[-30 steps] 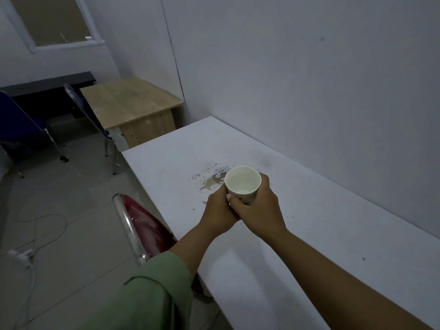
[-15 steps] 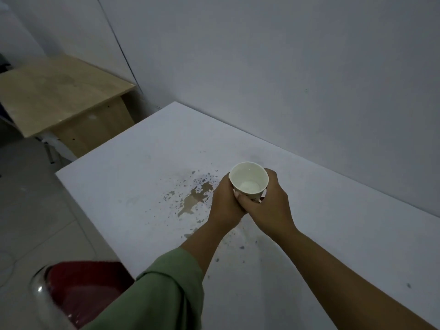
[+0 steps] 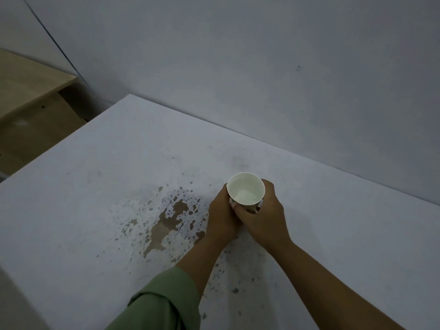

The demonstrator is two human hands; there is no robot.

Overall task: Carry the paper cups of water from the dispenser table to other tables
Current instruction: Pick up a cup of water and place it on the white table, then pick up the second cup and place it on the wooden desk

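A white paper cup (image 3: 246, 190) with water in it is upright over the white table (image 3: 95, 198), right of the table's middle. Both hands wrap around its lower part. My left hand (image 3: 221, 215) holds its left side and my right hand (image 3: 264, 217) holds its right side and front. The cup's base is hidden by my fingers, so I cannot tell whether it touches the tabletop.
A patch of chipped paint or stain (image 3: 166, 225) marks the tabletop just left of my hands. A grey wall (image 3: 262, 67) runs along the table's far edge. A wooden table (image 3: 28, 84) stands at the far left, past the white table's end.
I have moved closer over the white table and the view has swung right. The cup and both hands have come lower toward the tabletop, beside the stain.
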